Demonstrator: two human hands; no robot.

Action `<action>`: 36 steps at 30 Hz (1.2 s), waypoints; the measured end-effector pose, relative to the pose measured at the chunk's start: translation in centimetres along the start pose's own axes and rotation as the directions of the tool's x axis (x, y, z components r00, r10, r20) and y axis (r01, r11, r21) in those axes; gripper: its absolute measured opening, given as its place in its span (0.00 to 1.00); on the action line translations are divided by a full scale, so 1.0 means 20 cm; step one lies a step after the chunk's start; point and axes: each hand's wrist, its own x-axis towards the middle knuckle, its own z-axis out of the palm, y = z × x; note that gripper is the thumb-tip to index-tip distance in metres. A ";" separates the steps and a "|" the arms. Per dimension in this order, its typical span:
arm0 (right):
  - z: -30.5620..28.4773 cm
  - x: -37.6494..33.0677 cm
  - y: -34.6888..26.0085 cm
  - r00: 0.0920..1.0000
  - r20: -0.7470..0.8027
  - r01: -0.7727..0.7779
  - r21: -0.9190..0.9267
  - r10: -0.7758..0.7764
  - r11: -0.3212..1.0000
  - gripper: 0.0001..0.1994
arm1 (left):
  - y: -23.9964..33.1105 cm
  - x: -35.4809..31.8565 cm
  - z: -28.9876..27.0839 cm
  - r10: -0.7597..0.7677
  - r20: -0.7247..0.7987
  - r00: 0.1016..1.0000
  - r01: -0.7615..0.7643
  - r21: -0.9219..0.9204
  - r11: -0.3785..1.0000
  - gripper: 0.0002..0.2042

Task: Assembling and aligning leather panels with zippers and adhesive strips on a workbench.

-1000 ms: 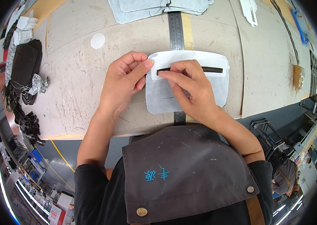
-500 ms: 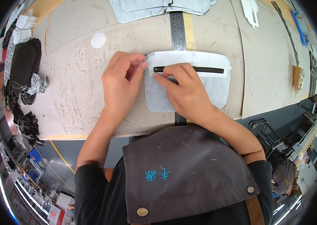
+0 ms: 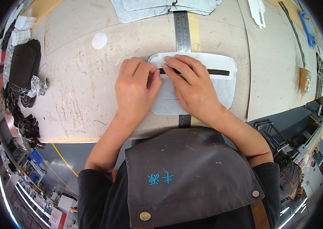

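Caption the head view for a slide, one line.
Left hand and right hand press a black strip onto a grey fabric panel on a worn workbench.

dark grey apron (image 3: 192, 175) with brass snaps, blue embroidered characters, over black sleeves (image 3: 89, 191).

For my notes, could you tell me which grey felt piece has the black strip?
The grey felt panel under both hands, not the stacked grey felt pieces at the far edge.
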 end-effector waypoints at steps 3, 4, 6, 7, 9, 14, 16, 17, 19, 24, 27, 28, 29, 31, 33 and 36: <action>-0.01 0.00 0.00 1.000 0.011 0.002 0.024 -0.002 1.000 0.22 | 0.00 0.00 -0.01 -0.040 0.009 0.999 0.041 -0.027 0.999 0.09; -0.01 -0.01 0.01 1.000 0.023 0.005 0.032 -0.006 0.999 0.23 | 0.00 0.00 -0.01 -0.045 0.017 0.999 0.046 -0.034 0.998 0.09; -0.03 -0.02 0.01 0.999 0.033 0.008 0.037 -0.009 0.999 0.24 | 0.01 -0.01 -0.03 -0.106 -0.016 0.994 0.106 -0.009 0.994 0.10; -0.04 -0.02 0.00 0.998 0.052 -0.025 0.029 0.023 0.999 0.26 | 0.01 -0.01 -0.04 -0.170 -0.053 0.984 0.171 0.018 0.985 0.13; -0.08 -0.03 -0.02 0.996 0.068 -0.057 0.018 0.055 0.998 0.29 | -0.03 -0.02 -0.06 -0.011 -0.032 0.999 0.014 0.087 0.996 0.17; -0.11 -0.06 0.01 0.983 0.064 -0.160 -0.136 0.170 0.978 0.36 | 0.14 -0.03 -0.02 0.211 0.283 0.936 -0.256 0.134 0.957 0.30; -0.19 -0.09 0.04 0.978 0.053 -0.188 -0.182 0.200 0.965 0.36 | 0.14 -0.06 0.04 0.145 0.430 0.891 -0.220 0.131 0.967 0.34; -0.22 -0.11 0.06 0.973 0.041 -0.214 -0.221 0.228 0.951 0.35 | 0.13 -0.06 0.04 0.151 0.429 0.890 -0.224 0.125 0.966 0.34; -0.23 -0.15 0.12 0.967 0.121 -0.191 -0.239 0.225 0.952 0.35 | 0.11 -0.06 0.04 0.138 0.463 0.876 -0.243 0.175 0.954 0.37; -0.22 -0.15 0.10 0.951 0.181 -0.189 -0.296 0.250 0.936 0.33 | 0.16 0.00 0.06 0.196 0.440 0.877 -0.302 0.186 0.935 0.39; -0.22 -0.15 0.09 0.949 0.263 -0.101 -0.263 0.172 0.960 0.33 | 0.16 -0.01 0.11 0.221 0.459 0.861 -0.324 0.159 0.933 0.39; -0.22 -0.15 0.10 0.950 0.263 -0.103 -0.243 0.168 0.965 0.33 | 0.15 -0.01 0.13 0.215 0.458 0.862 -0.307 0.136 0.942 0.39; -0.22 -0.15 0.11 0.951 0.261 -0.105 -0.222 0.163 0.969 0.34 | 0.14 -0.01 0.12 0.221 0.459 0.860 -0.314 0.134 0.940 0.39; -0.24 -0.18 0.13 0.954 0.240 -0.126 -0.226 0.181 0.966 0.34 | 0.09 -0.03 0.06 0.122 0.457 0.881 -0.260 0.252 0.932 0.37; -0.24 -0.20 0.13 0.956 0.219 -0.144 -0.229 0.195 0.963 0.35 | 0.08 -0.03 0.04 0.130 0.435 0.891 -0.265 0.265 0.927 0.36; -0.24 -0.19 0.15 0.964 0.206 -0.118 -0.246 0.171 0.962 0.35 | 0.01 -0.02 0.03 0.160 0.329 0.931 -0.231 0.187 0.955 0.32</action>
